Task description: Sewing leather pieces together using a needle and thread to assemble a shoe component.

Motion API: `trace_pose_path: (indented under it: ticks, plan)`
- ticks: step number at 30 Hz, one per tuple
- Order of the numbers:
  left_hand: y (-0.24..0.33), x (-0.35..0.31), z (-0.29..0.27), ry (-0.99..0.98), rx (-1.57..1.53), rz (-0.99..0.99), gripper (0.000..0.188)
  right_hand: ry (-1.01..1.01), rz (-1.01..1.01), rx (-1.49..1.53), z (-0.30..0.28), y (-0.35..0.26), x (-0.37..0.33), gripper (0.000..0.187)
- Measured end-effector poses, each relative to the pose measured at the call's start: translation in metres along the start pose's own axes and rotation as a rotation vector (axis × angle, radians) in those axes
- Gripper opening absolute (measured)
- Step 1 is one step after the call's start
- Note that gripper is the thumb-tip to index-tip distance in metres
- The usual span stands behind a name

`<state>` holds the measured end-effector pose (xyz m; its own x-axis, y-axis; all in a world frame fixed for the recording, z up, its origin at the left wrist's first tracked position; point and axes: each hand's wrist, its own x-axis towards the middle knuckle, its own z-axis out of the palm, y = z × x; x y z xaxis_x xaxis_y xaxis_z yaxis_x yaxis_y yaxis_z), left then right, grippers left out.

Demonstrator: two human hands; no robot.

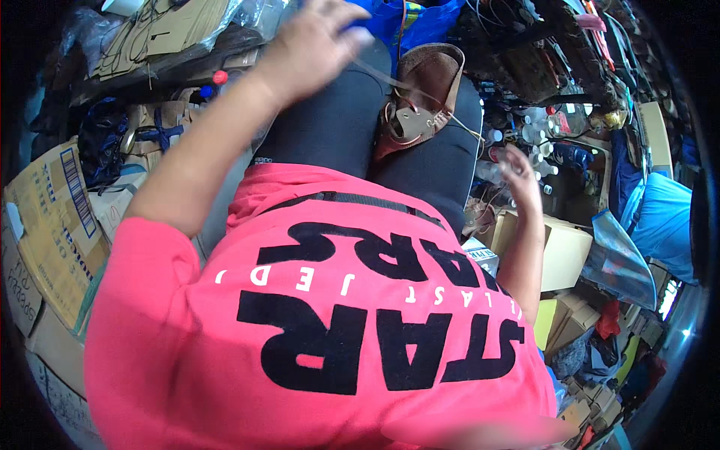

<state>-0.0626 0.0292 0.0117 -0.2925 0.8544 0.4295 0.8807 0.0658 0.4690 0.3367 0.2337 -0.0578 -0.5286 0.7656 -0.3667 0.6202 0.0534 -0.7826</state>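
A brown leather shoe upper (pixel 427 79) lies across my thighs, its eyelet flap and stitched edge facing up. Pale thread (pixel 397 84) runs out from the stitching to both sides. My left hand (pixel 319 49) is raised to the left of the upper, fingers bent and a little smeared, closed on one end of the thread. To the right, beyond my thigh, my right hand (pixel 519 176) is held with curled fingers, the other strand leading toward it. Blur hides the exact pinch of each hand.
Flat cardboard pieces (pixel 169 34) are stacked at the far left, and a cardboard box (pixel 60 232) stands at the left. A blue bag (pixel 382 22) is ahead. Several plastic bottles (pixel 536 135) and an open carton (pixel 555 247) crowd the right. Another brown leather piece (pixel 478 216) lies near my right thigh.
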Motion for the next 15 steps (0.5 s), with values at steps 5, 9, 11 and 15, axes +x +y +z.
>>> trace_pose_path:
  ticks: [5,9,11,15]
  plan:
    - [0.087,-0.024,0.024,-0.383,0.084,0.207,0.061,-0.156,-0.460,0.144,0.042,-0.142,0.028,0.063]
    - [0.078,-0.021,0.036,-0.467,0.018,0.245,0.047,-0.128,-0.583,-0.491,0.059,-0.170,0.049,0.048]
    - [0.068,-0.025,0.039,-0.456,-0.037,0.241,0.041,-0.087,-0.590,-0.543,0.062,-0.177,0.042,0.045]
    - [0.059,-0.028,0.041,-0.518,-0.352,0.133,0.029,-0.117,-0.347,-0.387,0.063,-0.153,0.041,0.041]
